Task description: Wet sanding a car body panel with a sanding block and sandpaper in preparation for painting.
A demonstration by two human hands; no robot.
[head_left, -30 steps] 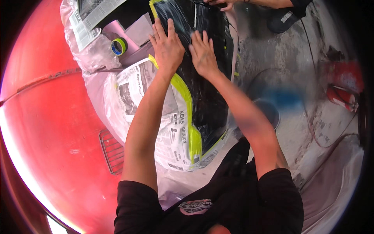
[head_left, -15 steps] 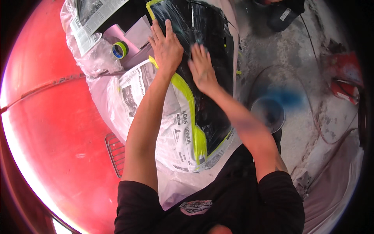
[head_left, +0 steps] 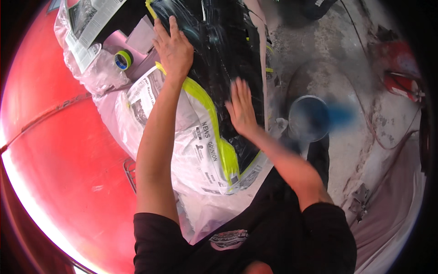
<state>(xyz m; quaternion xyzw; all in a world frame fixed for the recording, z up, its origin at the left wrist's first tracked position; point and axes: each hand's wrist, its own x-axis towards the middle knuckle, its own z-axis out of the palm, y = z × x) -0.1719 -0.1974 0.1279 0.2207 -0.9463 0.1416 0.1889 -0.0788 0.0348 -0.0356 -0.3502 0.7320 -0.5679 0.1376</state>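
Note:
A glossy black panel [head_left: 212,45] with pale streaks lies before me, edged with yellow-green masking tape [head_left: 224,150]. Along its left side the tape holds down newspaper [head_left: 185,153]. My left hand [head_left: 174,54] rests with spread fingers at the panel's upper left edge, nothing in it. Lower on the black surface, my right hand [head_left: 242,109] is stretched flat and holds nothing; whether its whole palm touches cannot be made out. Left of my left hand, a yellow-green tape roll [head_left: 123,59] sits among paper pieces [head_left: 140,34] and clear plastic sheeting [head_left: 107,68].
A large red curved surface [head_left: 68,178] fills the left side. On the stained concrete floor [head_left: 346,169] to the right stands a round bucket [head_left: 292,119], partly blurred by a blue smudge. A cable runs past it toward a red object [head_left: 399,84].
My right hand has slid down the black panel toward me. My left hand stays by the upper left edge. The whole view has shifted slightly, so things sit further left.

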